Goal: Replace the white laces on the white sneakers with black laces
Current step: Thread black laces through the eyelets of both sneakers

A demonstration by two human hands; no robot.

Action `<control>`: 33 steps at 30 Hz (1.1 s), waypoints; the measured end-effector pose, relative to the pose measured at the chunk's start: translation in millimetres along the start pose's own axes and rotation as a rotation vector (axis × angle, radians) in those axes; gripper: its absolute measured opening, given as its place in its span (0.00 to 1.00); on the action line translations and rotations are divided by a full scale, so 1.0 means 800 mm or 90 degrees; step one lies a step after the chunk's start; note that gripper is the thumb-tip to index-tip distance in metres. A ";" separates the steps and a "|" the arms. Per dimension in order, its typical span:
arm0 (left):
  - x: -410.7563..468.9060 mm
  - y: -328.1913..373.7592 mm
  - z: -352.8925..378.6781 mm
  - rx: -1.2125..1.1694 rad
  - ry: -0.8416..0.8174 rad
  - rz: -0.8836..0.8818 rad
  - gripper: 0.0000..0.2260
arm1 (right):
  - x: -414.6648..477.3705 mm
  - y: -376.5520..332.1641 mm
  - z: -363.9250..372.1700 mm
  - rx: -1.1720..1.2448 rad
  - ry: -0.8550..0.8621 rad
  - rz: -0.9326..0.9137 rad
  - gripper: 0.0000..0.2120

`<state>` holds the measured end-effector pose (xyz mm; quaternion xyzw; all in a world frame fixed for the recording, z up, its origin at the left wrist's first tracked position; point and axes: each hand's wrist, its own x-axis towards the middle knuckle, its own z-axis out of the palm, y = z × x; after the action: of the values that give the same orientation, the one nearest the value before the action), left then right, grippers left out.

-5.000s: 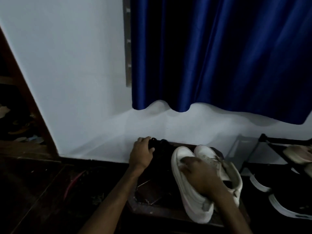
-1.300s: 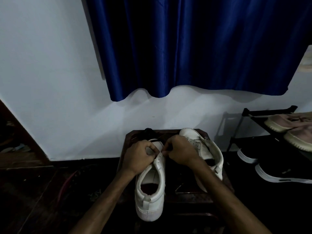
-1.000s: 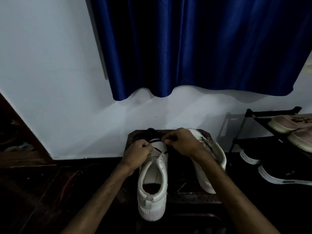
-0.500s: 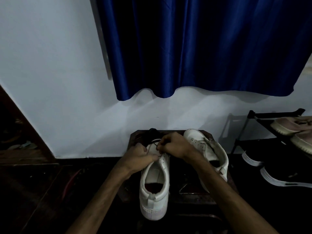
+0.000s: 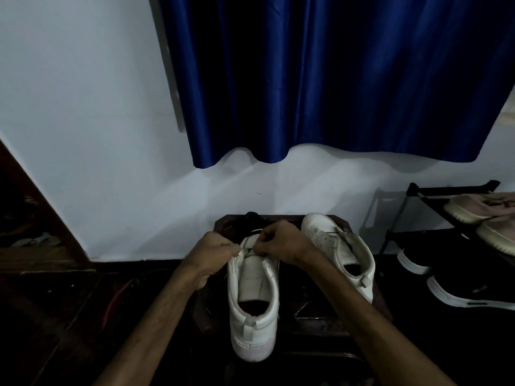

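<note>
1. Two white leather low-top sneakers stand on a small dark wooden stool [image 5: 320, 321] set against a pale wall [image 5: 83, 121].
2. The nearer white sneaker [image 5: 252, 299] sits mid-stool, heel toward the camera and toe toward the wall. Most of its tongue is bare.
3. The second white sneaker [image 5: 338, 254] lies just to its right at an angle, toe also toward the wall, and the two do not touch.
4. The person's left hand [image 5: 214, 252] is clenched at the nearer sneaker's left eyelet row, pinching a thin white lace [image 5: 246, 249] that crosses the front of the tongue.
5. The person's right hand [image 5: 278, 242] curls over the toe end and grasps the other side of that lace. The two hands' fingertips nearly meet.
6. A dark bundle [image 5: 252, 217] lies at the stool's far edge, just beyond the hands. It is too dim to identify.
7. A glossy blue curtain [image 5: 334, 79] hangs above.
8. At right, a black metal shoe rack [image 5: 446, 190] holds beige shoes [image 5: 479, 208] above black shoes with white soles [image 5: 473, 295].
</note>
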<state>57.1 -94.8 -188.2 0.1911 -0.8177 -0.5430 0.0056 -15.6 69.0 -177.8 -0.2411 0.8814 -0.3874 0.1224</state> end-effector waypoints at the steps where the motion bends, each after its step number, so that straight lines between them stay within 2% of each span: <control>1: -0.001 -0.001 0.000 0.002 0.007 0.006 0.18 | -0.001 0.000 0.001 -0.003 0.010 -0.005 0.02; 6: -0.002 -0.007 0.004 0.001 0.032 0.023 0.20 | -0.004 -0.002 0.004 -0.029 0.026 -0.036 0.01; 12: -0.002 -0.008 0.007 -0.019 0.037 0.027 0.09 | -0.002 -0.002 0.004 -0.078 -0.004 -0.043 0.03; 15: -0.006 -0.004 0.008 -0.031 0.035 0.031 0.13 | -0.002 -0.005 0.008 -0.098 -0.009 -0.036 0.05; 21: -0.009 -0.004 0.009 -0.044 0.043 0.019 0.16 | -0.004 -0.009 0.023 -0.142 0.087 -0.025 0.07; 25: -0.012 -0.009 0.016 -0.125 0.027 -0.027 0.08 | 0.000 -0.004 0.013 -0.138 0.017 -0.073 0.04; 29: -0.017 -0.024 0.036 -0.154 0.051 0.017 0.05 | -0.001 -0.002 0.003 -0.140 -0.014 -0.096 0.03; 33: -0.013 -0.032 0.047 -0.190 0.073 0.040 0.06 | -0.002 0.003 0.004 -0.144 -0.004 -0.100 0.02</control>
<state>66.5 -66.6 -224.3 0.1934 -0.7318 -0.6461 0.0977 -13.6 69.2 -181.3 -0.3226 0.8976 -0.2928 0.0665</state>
